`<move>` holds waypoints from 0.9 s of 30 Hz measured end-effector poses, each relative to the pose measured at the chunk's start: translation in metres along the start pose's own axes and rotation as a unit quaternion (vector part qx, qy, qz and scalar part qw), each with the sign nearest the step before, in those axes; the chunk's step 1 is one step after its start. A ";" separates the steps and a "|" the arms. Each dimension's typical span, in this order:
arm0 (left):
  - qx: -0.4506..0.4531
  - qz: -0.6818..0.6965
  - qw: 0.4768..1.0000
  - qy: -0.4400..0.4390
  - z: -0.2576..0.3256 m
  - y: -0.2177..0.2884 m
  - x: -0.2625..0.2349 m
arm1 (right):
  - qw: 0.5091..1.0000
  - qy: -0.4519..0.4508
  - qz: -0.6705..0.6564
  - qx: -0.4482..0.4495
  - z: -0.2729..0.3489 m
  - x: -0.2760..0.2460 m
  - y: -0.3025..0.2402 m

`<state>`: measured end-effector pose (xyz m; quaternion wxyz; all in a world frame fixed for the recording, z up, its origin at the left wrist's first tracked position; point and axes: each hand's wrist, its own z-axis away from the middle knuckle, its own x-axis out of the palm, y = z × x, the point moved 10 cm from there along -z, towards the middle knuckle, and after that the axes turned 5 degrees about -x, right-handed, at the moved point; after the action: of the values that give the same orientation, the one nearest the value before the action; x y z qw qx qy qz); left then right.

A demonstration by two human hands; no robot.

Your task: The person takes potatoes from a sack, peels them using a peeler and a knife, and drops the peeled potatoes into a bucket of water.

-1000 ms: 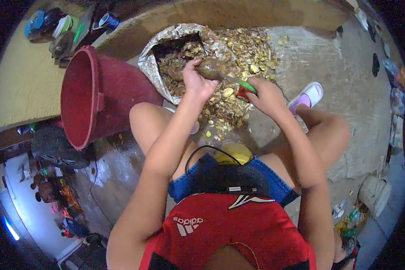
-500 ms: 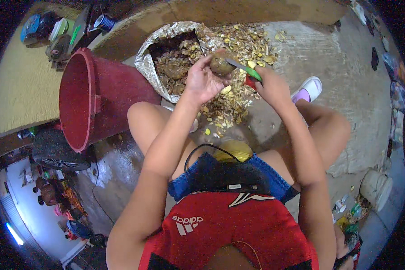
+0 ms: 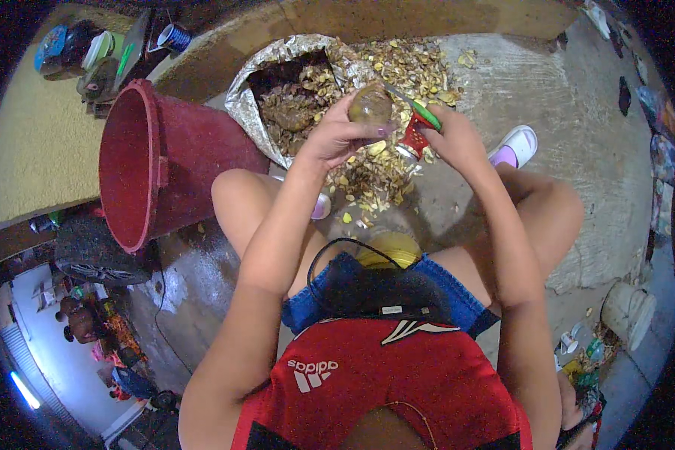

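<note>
My left hand (image 3: 336,136) is closed round a brown, rounded potato (image 3: 370,106), with its fingers behind and the thumb along the lower side. In my right hand (image 3: 456,138) is a small knife (image 3: 427,115) with a green handle. Its narrow blade slants up and left, close by the potato's upper right side; whether they touch I cannot tell. Just below the handle shows a red patterned thing (image 3: 413,140), partly hidden by my right fingers; its kind is unclear. Peelings (image 3: 409,71) are scattered on the floor beneath both hands.
An open whitish sack (image 3: 244,94) full of brown peelings stands beyond my left hand. To its left lies a large red tub (image 3: 195,142) on its side. A yellow rounded thing (image 3: 394,246) sits between my legs. At the far right is a pale bucket (image 3: 627,315).
My left hand has turned the potato and its thumb now lies across the lower side. The knife blade has swung upward, off the potato's face. More of the red thing shows.
</note>
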<state>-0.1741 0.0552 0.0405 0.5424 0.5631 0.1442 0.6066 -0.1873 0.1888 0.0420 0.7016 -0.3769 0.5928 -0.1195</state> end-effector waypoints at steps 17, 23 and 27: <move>0.044 -0.203 0.973 0.096 -0.004 0.001 -0.018 | 0.994 -0.036 0.081 -0.065 0.007 0.018 -0.034; 0.046 -0.227 0.963 0.136 -0.002 0.002 -0.020 | 0.996 -0.016 0.085 -0.037 0.006 0.019 -0.029; 0.087 -0.321 0.930 0.153 0.000 0.012 -0.018 | 0.995 -0.023 0.088 -0.036 0.004 0.023 -0.027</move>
<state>-0.1835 0.0363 0.0407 0.6288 0.4320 0.4506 0.4636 -0.1703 0.1576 0.0433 0.7087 -0.3513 0.6112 -0.0274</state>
